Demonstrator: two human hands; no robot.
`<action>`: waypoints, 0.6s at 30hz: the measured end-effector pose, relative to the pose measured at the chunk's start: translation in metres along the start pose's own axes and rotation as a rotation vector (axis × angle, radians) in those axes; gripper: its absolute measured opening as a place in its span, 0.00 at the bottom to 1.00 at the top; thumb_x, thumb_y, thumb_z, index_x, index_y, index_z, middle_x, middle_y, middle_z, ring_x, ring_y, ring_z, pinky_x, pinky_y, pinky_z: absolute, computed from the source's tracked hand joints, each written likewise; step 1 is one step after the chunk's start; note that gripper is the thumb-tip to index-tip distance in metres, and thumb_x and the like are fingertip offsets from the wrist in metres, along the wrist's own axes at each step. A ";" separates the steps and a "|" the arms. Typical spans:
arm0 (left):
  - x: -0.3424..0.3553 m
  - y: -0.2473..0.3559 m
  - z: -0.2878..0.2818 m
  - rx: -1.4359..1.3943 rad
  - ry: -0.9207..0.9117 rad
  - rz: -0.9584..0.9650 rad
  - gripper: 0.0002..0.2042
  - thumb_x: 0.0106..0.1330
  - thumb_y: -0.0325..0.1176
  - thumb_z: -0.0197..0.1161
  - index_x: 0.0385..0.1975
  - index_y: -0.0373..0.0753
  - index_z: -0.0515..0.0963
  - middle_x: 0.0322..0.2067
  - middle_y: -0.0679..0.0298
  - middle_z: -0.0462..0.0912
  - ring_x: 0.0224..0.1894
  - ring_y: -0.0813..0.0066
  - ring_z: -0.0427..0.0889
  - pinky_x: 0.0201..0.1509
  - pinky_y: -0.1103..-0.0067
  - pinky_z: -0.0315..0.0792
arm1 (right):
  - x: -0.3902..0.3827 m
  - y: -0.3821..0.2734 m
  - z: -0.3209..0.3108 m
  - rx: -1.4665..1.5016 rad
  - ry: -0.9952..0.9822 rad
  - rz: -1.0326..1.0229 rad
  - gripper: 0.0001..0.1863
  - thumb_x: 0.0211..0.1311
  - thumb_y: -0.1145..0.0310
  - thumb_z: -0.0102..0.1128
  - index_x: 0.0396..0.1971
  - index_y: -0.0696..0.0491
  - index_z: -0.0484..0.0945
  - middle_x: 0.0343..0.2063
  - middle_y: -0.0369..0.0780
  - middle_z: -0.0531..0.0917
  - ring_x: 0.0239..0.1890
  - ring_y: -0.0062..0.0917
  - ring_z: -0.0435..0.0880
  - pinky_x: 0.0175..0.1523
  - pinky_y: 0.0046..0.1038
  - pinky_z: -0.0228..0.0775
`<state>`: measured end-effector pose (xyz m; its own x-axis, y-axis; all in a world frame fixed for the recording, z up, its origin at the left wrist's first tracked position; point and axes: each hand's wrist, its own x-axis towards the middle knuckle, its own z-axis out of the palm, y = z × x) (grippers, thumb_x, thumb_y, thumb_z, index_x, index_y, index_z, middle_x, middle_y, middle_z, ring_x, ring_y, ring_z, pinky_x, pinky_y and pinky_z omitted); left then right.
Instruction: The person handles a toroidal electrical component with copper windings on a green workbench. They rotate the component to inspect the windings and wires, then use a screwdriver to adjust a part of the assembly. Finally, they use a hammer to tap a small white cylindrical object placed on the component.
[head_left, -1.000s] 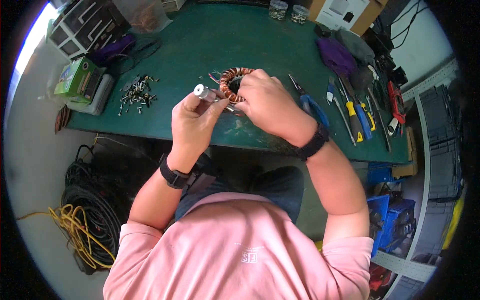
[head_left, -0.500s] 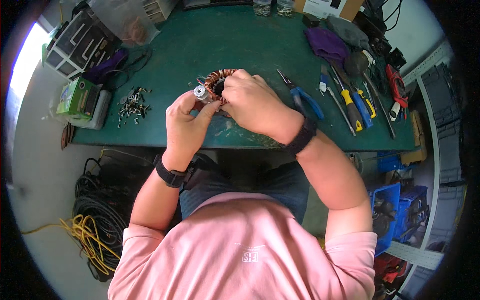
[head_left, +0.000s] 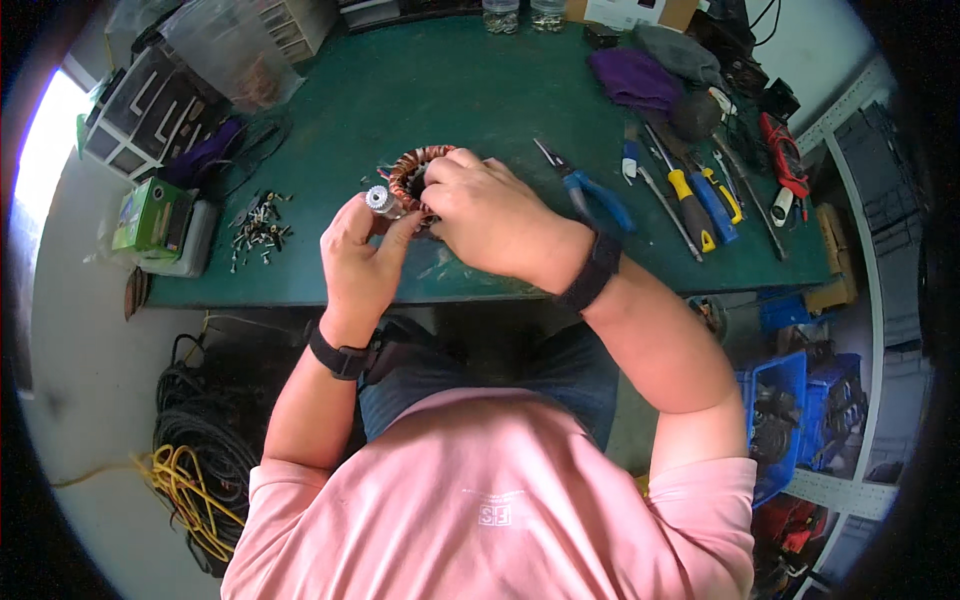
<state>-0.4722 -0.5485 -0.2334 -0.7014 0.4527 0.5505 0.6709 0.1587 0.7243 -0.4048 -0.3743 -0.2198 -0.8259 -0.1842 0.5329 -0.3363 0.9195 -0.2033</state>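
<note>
A copper-wound stator ring [head_left: 405,172] is held just above the near part of the green workbench, with a few thin coloured wires at its left edge. My right hand [head_left: 490,212] is closed on its right side, fingertips reaching over and into the opening. Between thumb and fingers of my left hand [head_left: 362,255] sits a silver cylinder with a toothed end [head_left: 380,200], against the ring's lower left. My fingers hide the contact between the two parts.
Loose screws [head_left: 262,232] lie left on the workbench [head_left: 440,80], beside a green box [head_left: 153,218]. Blue-handled pliers [head_left: 600,200], screwdrivers [head_left: 690,205] and a red clamp meter [head_left: 783,155] lie to the right. A purple cloth [head_left: 632,78] sits at the back right.
The whole view has shifted slightly, so the bench things appear farther left. The silver cylinder has tilted a little and shows more of its side. Both hands keep their grips.
</note>
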 end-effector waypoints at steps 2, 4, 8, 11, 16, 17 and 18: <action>0.000 -0.003 0.006 -0.038 0.010 0.043 0.08 0.58 0.23 0.71 0.36 0.34 0.82 0.28 0.62 0.82 0.29 0.76 0.80 0.34 0.79 0.74 | -0.006 -0.003 -0.014 0.024 0.079 -0.026 0.10 0.56 0.68 0.62 0.36 0.56 0.81 0.46 0.45 0.80 0.53 0.40 0.77 0.54 0.40 0.72; -0.001 -0.004 -0.001 -0.026 -0.011 -0.014 0.07 0.59 0.21 0.70 0.37 0.33 0.82 0.30 0.64 0.83 0.31 0.80 0.81 0.36 0.81 0.75 | -0.011 -0.010 -0.053 0.060 0.104 0.004 0.10 0.54 0.69 0.67 0.36 0.56 0.81 0.45 0.45 0.80 0.52 0.42 0.77 0.55 0.38 0.72; -0.006 -0.012 -0.003 -0.031 0.014 -0.027 0.07 0.63 0.21 0.68 0.39 0.32 0.81 0.31 0.66 0.83 0.32 0.83 0.80 0.36 0.83 0.74 | -0.055 0.056 -0.113 -0.168 0.198 0.192 0.10 0.53 0.65 0.67 0.32 0.55 0.83 0.36 0.44 0.82 0.45 0.42 0.79 0.53 0.39 0.73; -0.004 -0.019 -0.001 -0.051 -0.010 -0.017 0.05 0.65 0.22 0.66 0.39 0.33 0.80 0.30 0.68 0.82 0.30 0.84 0.78 0.34 0.84 0.72 | -0.120 0.128 -0.168 -0.453 0.105 0.588 0.12 0.57 0.65 0.64 0.38 0.57 0.84 0.40 0.47 0.84 0.49 0.45 0.80 0.55 0.43 0.73; -0.005 -0.020 0.001 -0.080 0.005 -0.084 0.05 0.61 0.21 0.68 0.34 0.32 0.79 0.28 0.64 0.80 0.29 0.78 0.79 0.33 0.81 0.73 | -0.216 0.190 -0.206 -0.676 -0.095 0.880 0.17 0.56 0.66 0.67 0.44 0.58 0.80 0.43 0.51 0.82 0.48 0.47 0.81 0.54 0.44 0.74; -0.004 -0.017 0.001 -0.078 -0.006 -0.082 0.05 0.61 0.21 0.68 0.34 0.32 0.80 0.28 0.64 0.80 0.28 0.78 0.79 0.33 0.81 0.73 | -0.224 0.193 -0.203 -0.695 -0.147 0.871 0.16 0.57 0.67 0.66 0.44 0.57 0.79 0.43 0.50 0.82 0.48 0.47 0.81 0.53 0.45 0.74; -0.003 -0.010 0.001 -0.076 -0.020 -0.078 0.05 0.60 0.21 0.68 0.35 0.32 0.80 0.28 0.64 0.80 0.28 0.78 0.79 0.32 0.81 0.73 | -0.233 0.197 -0.198 -0.706 -0.169 0.881 0.16 0.57 0.68 0.66 0.45 0.57 0.78 0.42 0.50 0.82 0.48 0.46 0.81 0.53 0.45 0.74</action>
<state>-0.4773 -0.5505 -0.2428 -0.7456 0.4589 0.4833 0.5935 0.1273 0.7947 -0.1889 -0.0818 -0.2218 -0.7172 0.6263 0.3055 0.6755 0.7326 0.0841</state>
